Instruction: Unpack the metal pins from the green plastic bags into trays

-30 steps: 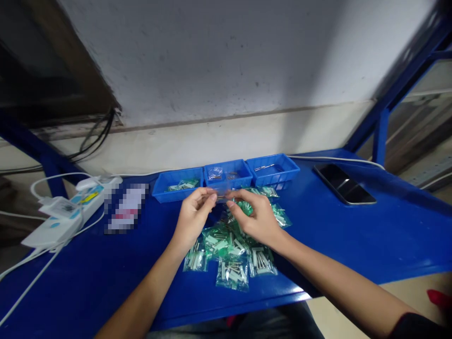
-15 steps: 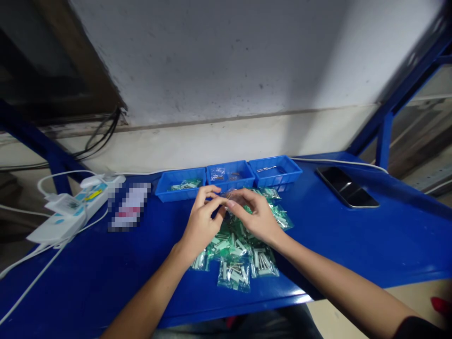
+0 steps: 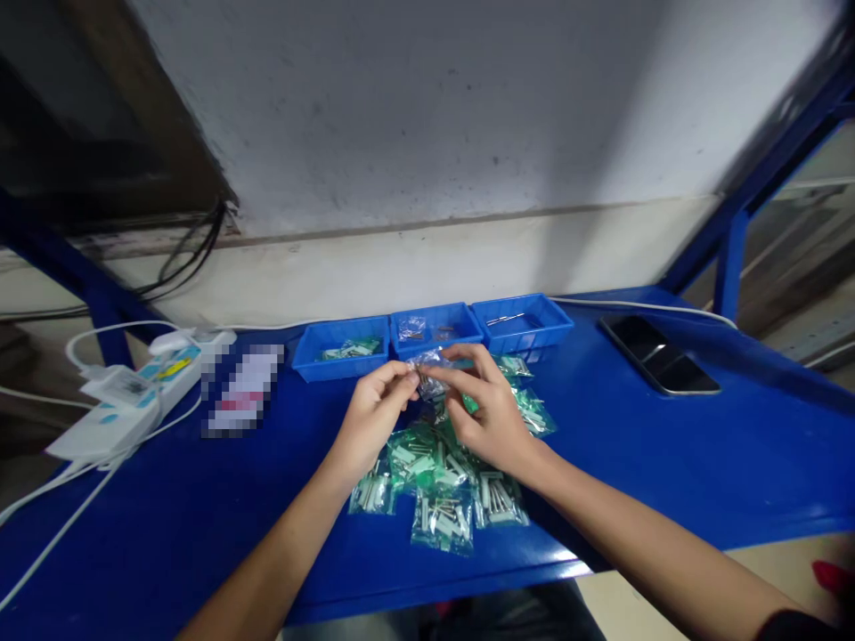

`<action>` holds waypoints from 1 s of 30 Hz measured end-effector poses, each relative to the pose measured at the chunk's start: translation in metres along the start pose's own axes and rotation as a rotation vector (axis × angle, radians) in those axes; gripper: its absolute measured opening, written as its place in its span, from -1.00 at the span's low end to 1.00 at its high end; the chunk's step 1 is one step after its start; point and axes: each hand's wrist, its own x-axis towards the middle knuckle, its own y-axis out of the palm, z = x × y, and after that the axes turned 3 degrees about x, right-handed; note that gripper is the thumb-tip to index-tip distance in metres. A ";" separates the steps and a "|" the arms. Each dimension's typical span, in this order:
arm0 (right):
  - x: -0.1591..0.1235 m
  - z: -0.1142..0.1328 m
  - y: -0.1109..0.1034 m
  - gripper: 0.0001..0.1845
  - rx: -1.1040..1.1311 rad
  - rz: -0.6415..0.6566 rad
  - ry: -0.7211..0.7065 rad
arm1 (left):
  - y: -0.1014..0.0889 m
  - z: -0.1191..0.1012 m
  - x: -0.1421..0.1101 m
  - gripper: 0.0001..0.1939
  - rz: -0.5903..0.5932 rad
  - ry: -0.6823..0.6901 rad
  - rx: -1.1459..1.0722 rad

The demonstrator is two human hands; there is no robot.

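Between thumb and fingers, my left hand (image 3: 372, 409) pinches a small clear plastic bag (image 3: 433, 385) with metal pieces, seemingly screws, inside. My right hand (image 3: 486, 408) has its fingers apart, the index finger touching the bag's upper part. Below both hands lies a pile of clear and green-tinted packets (image 3: 427, 458) holding white plastic pieces and screws. Behind them stand three blue bins: the left bin (image 3: 311, 363) has similar packets, the middle bin (image 3: 468, 331) a clear bag and small metal pieces, the right bin (image 3: 534, 334) a few thin metal rods.
A black phone (image 3: 658, 354) lies at the right on the blue table (image 3: 668, 463). At the left are a white power strip (image 3: 126, 409) with a plugged-in charger and cables, and a blurred-out paper item (image 3: 248, 392). A wall rises behind the bins.
The clear bag, earlier stretched between both hands and then mostly covered by them, now shows in my left fingers. My right fingers have spread and moved along its top.
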 end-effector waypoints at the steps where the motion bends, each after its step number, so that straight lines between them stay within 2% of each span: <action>1: 0.000 0.001 0.000 -0.58 0.001 -0.014 0.008 | 0.000 -0.001 -0.001 -0.83 -0.032 0.038 0.061; 3: 0.002 0.002 -0.002 -0.70 0.025 -0.031 0.062 | 0.000 -0.002 -0.003 -0.86 -0.105 0.195 0.257; 5: 0.004 0.004 -0.004 -0.81 0.120 -0.020 0.169 | -0.001 -0.004 -0.006 -0.89 -0.154 0.441 0.498; 8: 0.007 0.008 -0.006 -0.72 0.358 0.001 0.333 | -0.002 -0.006 -0.010 -0.84 -0.163 0.738 0.734; 11: 0.008 0.012 -0.004 -0.73 0.475 -0.041 0.424 | -0.002 -0.007 -0.011 -0.81 -0.171 0.842 0.804; 14: 0.007 0.013 0.001 -0.82 0.531 -0.115 0.434 | -0.001 -0.008 -0.011 -0.77 -0.152 0.872 0.831; 17: 0.004 0.008 0.006 -0.85 0.567 -0.177 0.406 | 0.001 -0.011 -0.012 -0.74 -0.108 0.834 0.782; 20: 0.001 0.001 0.008 -0.90 0.512 -0.229 0.397 | 0.002 -0.014 -0.013 -0.79 -0.106 0.730 0.660; 23: 0.000 -0.001 0.006 -0.95 0.439 -0.215 0.347 | 0.002 -0.015 -0.014 -0.83 -0.080 0.491 0.479; 26: 0.001 0.001 0.004 -0.96 0.313 -0.184 0.206 | 0.002 -0.012 -0.011 -0.66 -0.014 0.204 0.202; 28: 0.001 0.003 0.003 -0.91 0.180 -0.172 0.110 | 0.002 -0.009 -0.009 -0.63 -0.007 0.090 0.041; 30: 0.000 0.005 0.002 -0.88 0.076 -0.163 0.059 | 0.002 -0.006 -0.008 -0.71 -0.021 0.039 -0.032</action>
